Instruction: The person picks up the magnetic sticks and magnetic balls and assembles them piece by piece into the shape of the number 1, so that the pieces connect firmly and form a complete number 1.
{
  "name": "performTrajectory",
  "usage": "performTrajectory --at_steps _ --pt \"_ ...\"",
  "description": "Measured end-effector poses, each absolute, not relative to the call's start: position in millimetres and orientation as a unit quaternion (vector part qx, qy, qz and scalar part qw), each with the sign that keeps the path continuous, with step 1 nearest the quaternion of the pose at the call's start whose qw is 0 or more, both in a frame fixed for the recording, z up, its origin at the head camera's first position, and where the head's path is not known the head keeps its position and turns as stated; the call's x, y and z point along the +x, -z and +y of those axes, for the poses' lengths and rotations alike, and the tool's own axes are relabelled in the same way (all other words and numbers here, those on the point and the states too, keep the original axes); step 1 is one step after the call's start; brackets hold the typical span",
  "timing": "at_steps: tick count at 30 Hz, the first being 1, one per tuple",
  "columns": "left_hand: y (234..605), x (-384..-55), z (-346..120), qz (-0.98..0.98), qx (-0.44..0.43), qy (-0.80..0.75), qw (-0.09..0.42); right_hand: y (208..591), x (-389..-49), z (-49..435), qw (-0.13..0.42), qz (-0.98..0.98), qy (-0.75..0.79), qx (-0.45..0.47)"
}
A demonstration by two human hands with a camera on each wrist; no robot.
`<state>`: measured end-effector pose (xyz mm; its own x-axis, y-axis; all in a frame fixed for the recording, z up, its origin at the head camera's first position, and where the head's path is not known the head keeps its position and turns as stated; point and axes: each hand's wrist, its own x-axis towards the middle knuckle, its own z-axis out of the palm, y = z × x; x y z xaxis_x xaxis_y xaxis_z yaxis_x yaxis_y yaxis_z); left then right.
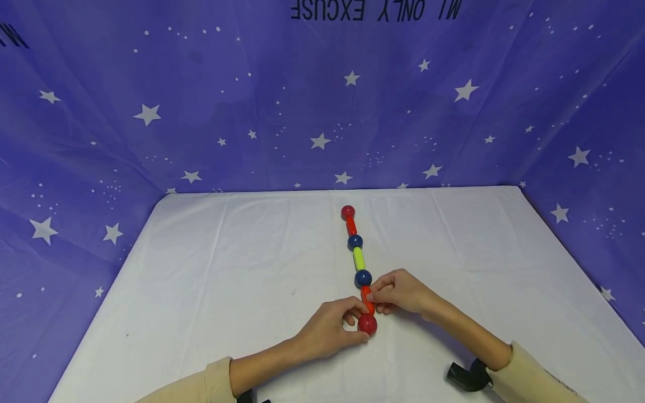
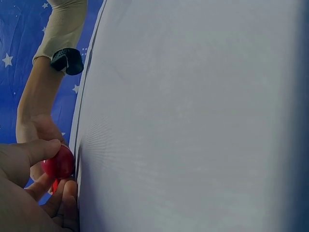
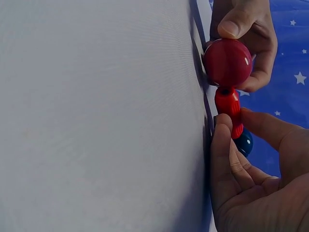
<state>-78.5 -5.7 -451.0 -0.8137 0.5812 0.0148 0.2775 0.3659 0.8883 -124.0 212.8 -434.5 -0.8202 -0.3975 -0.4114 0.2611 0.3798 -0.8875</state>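
A chain of balls and short rods lies on the white table, running away from me in the head view. Its near end is a red ball [image 1: 367, 324], which my left hand [image 1: 330, 329] pinches between thumb and fingers. My right hand [image 1: 403, 292] grips the red rod [image 3: 228, 104] joined to that ball. Beyond the rod come a blue ball [image 1: 363, 278], a yellow-green rod [image 1: 359, 259], a second blue ball [image 1: 355, 242], another red rod [image 1: 351, 226] and a far red ball [image 1: 347, 212].
White cloth covers the table [image 1: 242, 291]. Purple-blue fabric printed with stars [image 1: 322, 112] rises behind it and at both sides. A black strap piece [image 1: 468, 375] sits at the right sleeve [image 1: 529, 378].
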Motion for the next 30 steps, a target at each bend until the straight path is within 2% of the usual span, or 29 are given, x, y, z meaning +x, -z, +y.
performTrajectory --at_steps 30 --pt "449.5 -79.7 -3.8 0.818 0.247 -0.496 0.156 436.6 -128.5 210.1 0.297 0.776 0.555 -0.041"
